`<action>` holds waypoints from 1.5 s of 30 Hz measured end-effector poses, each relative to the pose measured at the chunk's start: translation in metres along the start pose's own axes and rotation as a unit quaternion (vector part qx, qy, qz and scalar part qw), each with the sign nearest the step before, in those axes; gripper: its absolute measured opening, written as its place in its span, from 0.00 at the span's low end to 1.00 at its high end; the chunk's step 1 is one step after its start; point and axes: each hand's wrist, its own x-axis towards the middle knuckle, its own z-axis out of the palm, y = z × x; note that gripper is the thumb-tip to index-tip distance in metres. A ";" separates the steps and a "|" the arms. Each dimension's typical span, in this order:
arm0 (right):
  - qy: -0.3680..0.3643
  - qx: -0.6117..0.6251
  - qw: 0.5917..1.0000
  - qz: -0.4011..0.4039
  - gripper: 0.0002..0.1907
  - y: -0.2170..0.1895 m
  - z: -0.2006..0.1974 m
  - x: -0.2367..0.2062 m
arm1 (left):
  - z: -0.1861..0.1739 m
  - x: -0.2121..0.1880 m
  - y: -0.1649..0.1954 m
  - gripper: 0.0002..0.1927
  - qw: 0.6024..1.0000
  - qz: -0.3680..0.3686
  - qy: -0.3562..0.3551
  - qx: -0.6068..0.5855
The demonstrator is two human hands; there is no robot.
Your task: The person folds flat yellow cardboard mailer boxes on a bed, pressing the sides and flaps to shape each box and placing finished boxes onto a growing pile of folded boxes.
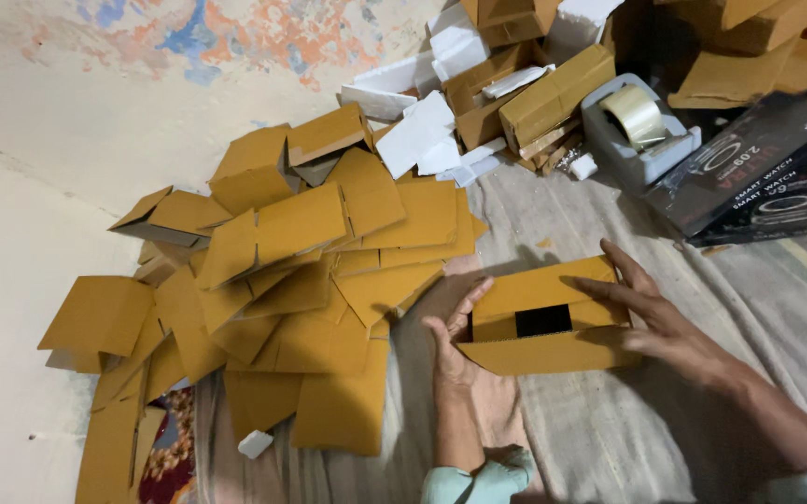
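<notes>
Head view: brown carton (553,322) held between left hand (455,350) and right hand (651,313).

To my left I see a heap of flat brown cartons (301,280) spread over a grey cloth (609,429), some folded, some lying open. Beyond it, white foam pieces (422,131) lie jumbled among more brown boxes (553,93). A grey tape dispenser (637,131) with a roll of clear tape sits just beside those boxes. At the right edge I see black printed boxes (767,168) stacked flat. A small white scrap (256,443) lies at the near edge of the heap. The wall (142,56) behind shows peeling paint in orange and blue patches.
</notes>
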 end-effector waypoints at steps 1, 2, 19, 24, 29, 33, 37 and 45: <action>0.026 -0.018 0.999 0.043 0.46 -0.003 0.004 0.000 | 0.003 0.000 0.004 0.58 1.000 0.004 -0.023 0.011; 0.052 -0.035 0.994 0.086 0.43 -0.006 0.010 0.002 | 0.006 0.001 0.006 0.56 1.000 -0.005 -0.009 0.017; 0.130 -0.021 0.979 0.156 0.38 -0.032 0.027 0.025 | -0.014 0.020 -0.024 0.23 0.975 -0.019 0.187 0.117; 0.092 -0.101 0.985 0.109 0.45 -0.022 0.025 0.023 | -0.009 0.009 -0.022 0.24 0.983 0.011 0.104 0.151; 0.096 -0.125 0.981 0.109 0.40 -0.014 0.025 0.024 | -0.002 -0.002 -0.015 0.29 0.984 -0.018 0.089 0.154; 0.096 -0.125 0.983 0.099 0.40 -0.009 0.020 0.042 | -0.005 0.003 -0.016 0.31 0.993 -0.022 0.083 0.082; 0.104 -0.181 0.970 0.127 0.36 -0.003 0.019 0.053 | -0.003 0.008 -0.019 0.36 0.987 -0.027 0.100 0.119; 0.084 -0.257 0.959 0.086 0.40 -0.008 0.020 0.037 | 0.037 0.001 0.017 0.41 0.831 -0.055 0.108 0.542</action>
